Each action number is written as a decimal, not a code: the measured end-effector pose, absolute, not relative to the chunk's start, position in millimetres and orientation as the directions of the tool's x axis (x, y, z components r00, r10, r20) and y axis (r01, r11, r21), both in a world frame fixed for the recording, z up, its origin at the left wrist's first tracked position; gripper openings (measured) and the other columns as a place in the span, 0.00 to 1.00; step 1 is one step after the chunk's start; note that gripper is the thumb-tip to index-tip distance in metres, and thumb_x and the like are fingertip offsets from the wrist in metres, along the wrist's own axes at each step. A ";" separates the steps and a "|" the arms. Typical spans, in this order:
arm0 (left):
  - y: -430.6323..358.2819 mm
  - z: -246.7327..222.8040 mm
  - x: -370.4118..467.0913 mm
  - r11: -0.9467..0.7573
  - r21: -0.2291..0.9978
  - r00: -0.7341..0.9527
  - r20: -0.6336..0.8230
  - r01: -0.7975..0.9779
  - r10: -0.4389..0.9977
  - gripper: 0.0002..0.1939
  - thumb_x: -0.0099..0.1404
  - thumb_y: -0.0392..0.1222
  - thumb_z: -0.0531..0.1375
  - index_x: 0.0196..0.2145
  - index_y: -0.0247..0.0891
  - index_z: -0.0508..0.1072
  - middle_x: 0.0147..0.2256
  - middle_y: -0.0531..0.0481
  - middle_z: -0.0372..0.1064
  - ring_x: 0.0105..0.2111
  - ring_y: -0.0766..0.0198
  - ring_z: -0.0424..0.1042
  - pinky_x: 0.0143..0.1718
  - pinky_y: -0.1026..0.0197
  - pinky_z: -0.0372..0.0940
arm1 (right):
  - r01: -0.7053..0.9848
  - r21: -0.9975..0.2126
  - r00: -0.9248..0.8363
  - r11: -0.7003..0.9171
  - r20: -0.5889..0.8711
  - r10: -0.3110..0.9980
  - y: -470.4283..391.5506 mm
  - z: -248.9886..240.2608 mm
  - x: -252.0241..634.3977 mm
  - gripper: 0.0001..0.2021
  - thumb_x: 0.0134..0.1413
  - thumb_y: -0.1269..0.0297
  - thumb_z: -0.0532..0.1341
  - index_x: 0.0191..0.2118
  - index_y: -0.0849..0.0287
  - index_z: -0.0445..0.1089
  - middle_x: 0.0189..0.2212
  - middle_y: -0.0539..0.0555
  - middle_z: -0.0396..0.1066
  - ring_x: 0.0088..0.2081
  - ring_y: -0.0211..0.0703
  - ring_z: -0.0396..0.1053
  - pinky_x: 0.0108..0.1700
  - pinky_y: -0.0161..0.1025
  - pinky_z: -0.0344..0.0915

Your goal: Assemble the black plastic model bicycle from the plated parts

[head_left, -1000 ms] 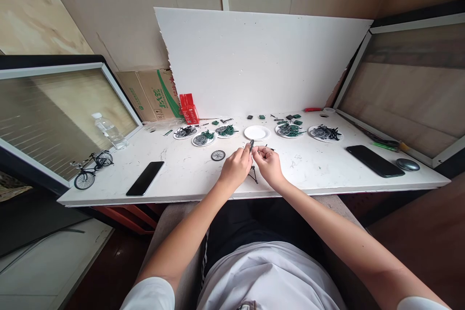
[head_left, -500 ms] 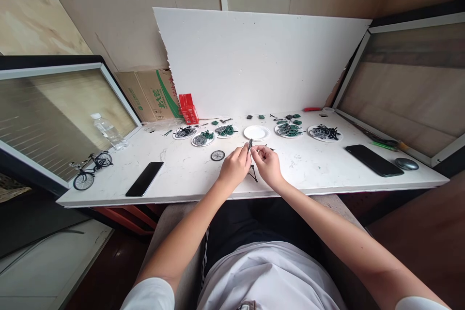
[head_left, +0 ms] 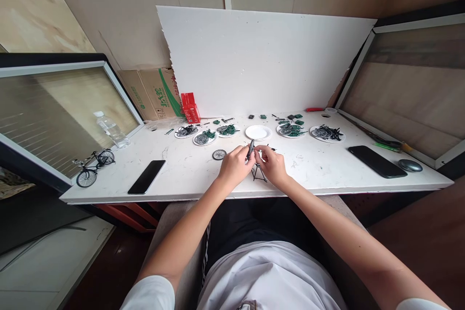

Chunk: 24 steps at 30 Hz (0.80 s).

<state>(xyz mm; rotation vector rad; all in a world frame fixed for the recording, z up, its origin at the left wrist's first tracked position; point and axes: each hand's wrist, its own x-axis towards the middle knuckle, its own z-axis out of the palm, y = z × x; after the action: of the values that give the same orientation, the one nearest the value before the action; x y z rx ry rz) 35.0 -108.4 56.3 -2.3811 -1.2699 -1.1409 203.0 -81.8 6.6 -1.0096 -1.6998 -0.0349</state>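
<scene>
Near the table's front middle, my left hand (head_left: 235, 164) is closed round a small dark part (head_left: 251, 149) that sticks up past its fingertips. My right hand (head_left: 272, 163) meets it from the right, fingers pinched at the same part; what lies between those fingertips is too small to make out. Below and between the hands, a thin black frame piece (head_left: 259, 173) shows, partly hidden by them. A spoked black wheel (head_left: 219, 155) lies flat just left of my left hand. Behind the hands sits a white paper plate (head_left: 258, 132) with nothing on it.
Plates of black and green parts (head_left: 205, 137) stand left and right of the bare plate. A small model bicycle (head_left: 95, 166), a bottle (head_left: 112, 130) and a phone (head_left: 147, 177) are at left. Another phone (head_left: 377, 161) and a grey mouse (head_left: 410, 165) lie at right.
The view has shifted slightly. More of the black frame piece shows below my hands, and the dark part in my left hand shows more fully. Both hands remain together.
</scene>
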 end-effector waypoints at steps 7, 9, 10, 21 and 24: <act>-104.8 53.5 34.8 -0.611 0.110 0.357 0.726 0.784 0.588 0.10 0.74 0.38 0.57 0.44 0.35 0.78 0.33 0.47 0.75 0.28 0.64 0.74 0.30 0.64 0.68 | 0.598 -0.490 -0.030 0.634 0.777 0.629 -82.3 3.5 201.5 0.19 0.73 0.48 0.52 0.46 0.58 0.73 0.21 0.47 0.61 0.22 0.37 0.57 0.28 0.34 0.51; -102.6 50.2 35.1 -0.618 0.085 0.365 0.741 0.782 0.564 0.11 0.75 0.38 0.56 0.46 0.35 0.78 0.33 0.47 0.75 0.30 0.63 0.75 0.32 0.63 0.70 | 0.569 -0.527 -0.009 0.631 0.763 0.646 -83.3 2.8 199.7 0.20 0.73 0.47 0.53 0.46 0.58 0.73 0.21 0.47 0.60 0.22 0.37 0.57 0.29 0.34 0.52; -101.6 48.4 35.3 -0.621 0.071 0.369 0.749 0.781 0.550 0.12 0.75 0.38 0.56 0.48 0.35 0.78 0.34 0.46 0.75 0.31 0.63 0.76 0.33 0.63 0.71 | 0.552 -0.546 0.001 0.630 0.756 0.655 -83.6 2.5 198.8 0.20 0.73 0.46 0.53 0.45 0.58 0.72 0.21 0.47 0.59 0.22 0.37 0.57 0.29 0.34 0.53; -95.2 38.8 34.7 -0.624 -0.008 0.407 0.764 0.781 0.500 0.15 0.78 0.40 0.53 0.53 0.32 0.76 0.35 0.43 0.75 0.35 0.60 0.78 0.38 0.61 0.75 | 0.463 -0.638 0.023 0.615 0.702 0.712 -83.9 2.4 197.3 0.23 0.70 0.41 0.54 0.44 0.58 0.71 0.21 0.45 0.56 0.23 0.37 0.54 0.30 0.34 0.53; -93.7 37.4 34.2 -0.619 -0.020 0.415 0.759 0.785 0.502 0.16 0.78 0.40 0.53 0.54 0.31 0.76 0.36 0.43 0.76 0.36 0.59 0.79 0.39 0.61 0.75 | 0.450 -0.658 0.022 0.604 0.685 0.729 -84.2 2.3 196.8 0.23 0.70 0.41 0.54 0.43 0.58 0.71 0.20 0.44 0.55 0.22 0.37 0.53 0.30 0.34 0.52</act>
<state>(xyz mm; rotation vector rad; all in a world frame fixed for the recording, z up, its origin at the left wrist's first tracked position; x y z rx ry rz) 34.2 -93.7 37.4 -2.3024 -1.1029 -1.0455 196.8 -84.2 2.3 -1.0030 -1.6145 0.2854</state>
